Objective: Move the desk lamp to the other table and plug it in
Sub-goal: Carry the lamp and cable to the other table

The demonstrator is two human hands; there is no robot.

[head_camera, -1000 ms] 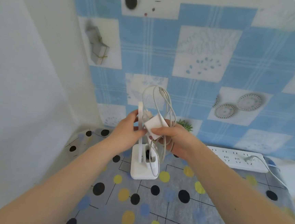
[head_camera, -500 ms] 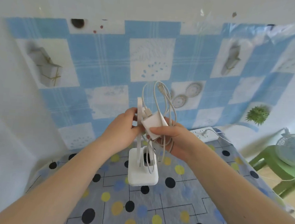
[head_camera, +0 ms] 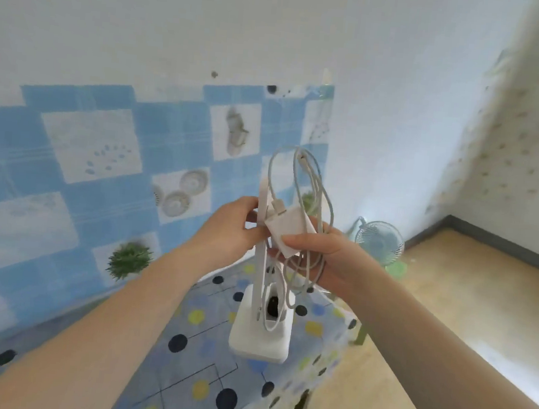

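we hold the desk lamp (head_camera: 260,330) up in the air in front of us, its square white base hanging above the near corner of the table (head_camera: 203,355) with the dotted cloth, clear of the surface. our left hand (head_camera: 227,230) is wrapped round the lamp's thin upright arm, fingers curled about it, which carries the weight and keeps the stem roughly upright so the base does not swing. our right hand (head_camera: 319,254), touching the stem from the other side, has its fingers closed on the white adapter (head_camera: 287,230) and on the bundled cable (head_camera: 307,207), thumb pressed on the adapter's face. the loops of cable stand up above the lamp stem and a few strands hang down beside it towards the base; gathering them in one fist looks meant to keep the lead from trailing or catching on the table edge while we walk.

beyond the lamp and to its right, on the floor side, a small fan (head_camera: 379,241) sits on a green stool (head_camera: 394,269), well apart from the lamp. the far wall behind the lamp carries a blue checked sheet (head_camera: 103,157).

we judge the lamp is in transit: lifted, not yet set down, and no socket shows in view, so plugging in remains to be done
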